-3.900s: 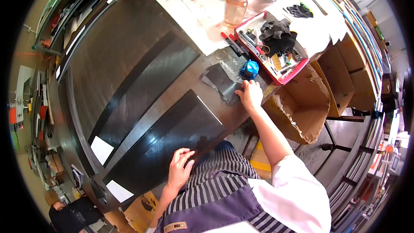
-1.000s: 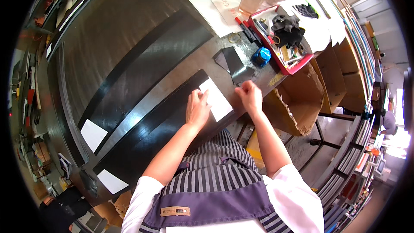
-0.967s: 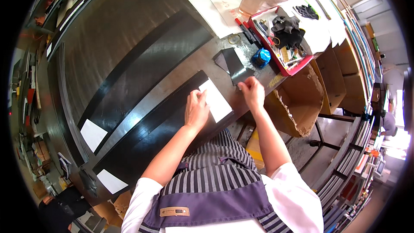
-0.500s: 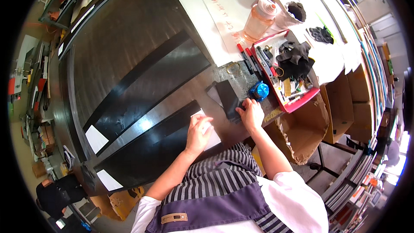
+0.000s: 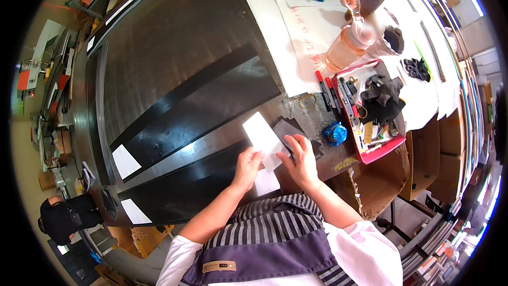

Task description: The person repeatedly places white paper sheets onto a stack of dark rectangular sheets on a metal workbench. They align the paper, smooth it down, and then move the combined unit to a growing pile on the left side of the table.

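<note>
A blank white rectangular piece (image 5: 259,131), perhaps paper or a label, is held up over the table's near edge. My left hand (image 5: 246,170) pinches its lower left side. My right hand (image 5: 302,164) is by its lower right edge, with thumb and fingers apart. Below the hands, another white piece (image 5: 267,181) lies at the near end of a long black panel (image 5: 196,182). Small dark flat pieces (image 5: 304,136) rest just beyond my right hand, partly hidden by it.
A second black panel (image 5: 211,92) lies farther off; white pieces (image 5: 126,161) mark the panels' left ends. To the right are a blue roll (image 5: 335,134), a red-rimmed box (image 5: 371,156) of tools and gloves, and a pink bottle (image 5: 346,45). Cardboard boxes (image 5: 378,193) stand below.
My left hand has lifted a white piece off the table. My right hand has let go of the dark piece and moved left to the white one. The view has shifted.
</note>
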The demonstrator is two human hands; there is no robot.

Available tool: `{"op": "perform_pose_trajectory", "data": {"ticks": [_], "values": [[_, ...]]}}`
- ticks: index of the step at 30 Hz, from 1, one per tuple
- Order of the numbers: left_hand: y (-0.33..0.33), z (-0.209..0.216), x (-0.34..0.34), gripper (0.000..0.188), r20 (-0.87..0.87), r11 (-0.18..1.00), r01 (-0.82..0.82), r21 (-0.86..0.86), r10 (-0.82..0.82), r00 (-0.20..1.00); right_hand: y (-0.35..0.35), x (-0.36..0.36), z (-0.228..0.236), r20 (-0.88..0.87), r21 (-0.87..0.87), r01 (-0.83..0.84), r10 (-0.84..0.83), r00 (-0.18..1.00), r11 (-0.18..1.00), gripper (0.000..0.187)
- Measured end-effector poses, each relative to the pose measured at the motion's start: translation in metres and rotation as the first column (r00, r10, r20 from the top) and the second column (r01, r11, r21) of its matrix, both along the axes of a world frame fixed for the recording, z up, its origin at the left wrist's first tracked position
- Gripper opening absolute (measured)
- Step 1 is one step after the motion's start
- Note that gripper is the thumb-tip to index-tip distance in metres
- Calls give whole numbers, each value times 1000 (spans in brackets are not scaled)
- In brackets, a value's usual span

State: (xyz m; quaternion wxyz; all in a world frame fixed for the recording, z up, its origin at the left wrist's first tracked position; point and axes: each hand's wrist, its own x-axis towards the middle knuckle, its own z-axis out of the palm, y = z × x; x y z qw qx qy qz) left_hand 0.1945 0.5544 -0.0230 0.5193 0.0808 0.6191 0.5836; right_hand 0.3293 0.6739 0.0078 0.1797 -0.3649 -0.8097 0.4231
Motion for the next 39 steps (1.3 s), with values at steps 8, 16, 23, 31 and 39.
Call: {"op": "perform_pose_trajectory", "data": {"ticks": [8,16,23,31,39], "values": [[49,-31,-65,21,-285,994,-99,-44,82,955,47,-56,-30,-71,-198,86,-102,992,976,15],[144,-46,-147,17,-605,977,-41,-209,-97,791,119,-133,-72,-30,-108,221,-225,974,969,17],[174,-57,-165,29,-725,954,-88,-287,-157,670,135,-152,-96,90,-150,348,-337,937,925,24],[177,-55,-160,25,-709,943,-109,-316,-158,688,136,-151,-96,69,-181,374,-367,928,910,21],[180,-52,-160,27,-672,927,-102,-360,-182,718,137,-147,-105,62,-231,381,-377,924,895,20]]}}
